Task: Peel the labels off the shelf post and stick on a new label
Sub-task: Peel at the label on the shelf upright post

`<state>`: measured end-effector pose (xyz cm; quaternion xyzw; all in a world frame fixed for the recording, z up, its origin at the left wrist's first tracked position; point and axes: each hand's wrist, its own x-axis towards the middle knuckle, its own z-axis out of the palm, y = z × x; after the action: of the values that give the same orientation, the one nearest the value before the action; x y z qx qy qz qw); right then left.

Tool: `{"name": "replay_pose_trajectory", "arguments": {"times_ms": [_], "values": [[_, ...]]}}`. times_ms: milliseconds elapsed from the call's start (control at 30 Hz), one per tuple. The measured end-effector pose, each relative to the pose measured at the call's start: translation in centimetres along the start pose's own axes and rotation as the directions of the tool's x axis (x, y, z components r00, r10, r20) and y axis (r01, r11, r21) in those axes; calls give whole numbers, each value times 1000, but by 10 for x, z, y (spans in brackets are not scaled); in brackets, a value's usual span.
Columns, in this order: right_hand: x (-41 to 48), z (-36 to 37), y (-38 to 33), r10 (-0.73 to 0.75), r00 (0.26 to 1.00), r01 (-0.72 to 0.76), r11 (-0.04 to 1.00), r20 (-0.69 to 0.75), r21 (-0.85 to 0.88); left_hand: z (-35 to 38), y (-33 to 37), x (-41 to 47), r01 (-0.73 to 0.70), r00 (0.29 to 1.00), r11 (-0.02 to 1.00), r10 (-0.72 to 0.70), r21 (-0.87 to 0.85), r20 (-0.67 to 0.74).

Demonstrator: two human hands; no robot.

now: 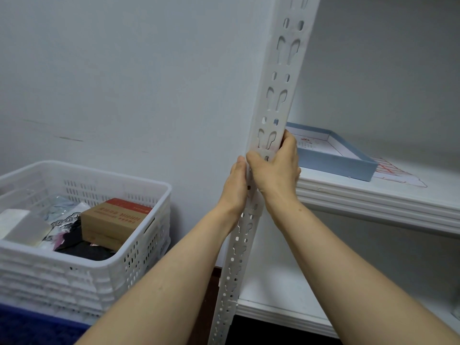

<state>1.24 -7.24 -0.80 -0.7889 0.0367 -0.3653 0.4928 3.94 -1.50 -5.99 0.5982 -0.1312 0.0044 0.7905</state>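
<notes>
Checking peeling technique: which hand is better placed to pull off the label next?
Right, probably. The right hand wraps the shelf post with its thumb at the label; the left hand lies lower along the edge.
</notes>
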Motion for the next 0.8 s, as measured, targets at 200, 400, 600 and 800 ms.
{"name": "replay_pose_trajectory", "arguments": {"times_ms": [200, 400, 600, 800], "values": [[1, -8, 4, -43, 996, 38, 997, 76, 71, 0, -3, 2, 22, 1000, 1000, -22, -3, -15], [-9, -40, 26, -438, 896, 438, 899, -71, -25, 1, -1, 3, 50, 998, 999, -50, -6, -39], [10, -32, 27, -801, 594, 717, 485, 74, -500, 2, -1, 2, 44, 998, 999, -44, -2, -54], [14, -28, 18, -891, 442, 718, 282, 103, -636, 2, -1, 1, 51, 997, 999, -50, 18, -64]]}}
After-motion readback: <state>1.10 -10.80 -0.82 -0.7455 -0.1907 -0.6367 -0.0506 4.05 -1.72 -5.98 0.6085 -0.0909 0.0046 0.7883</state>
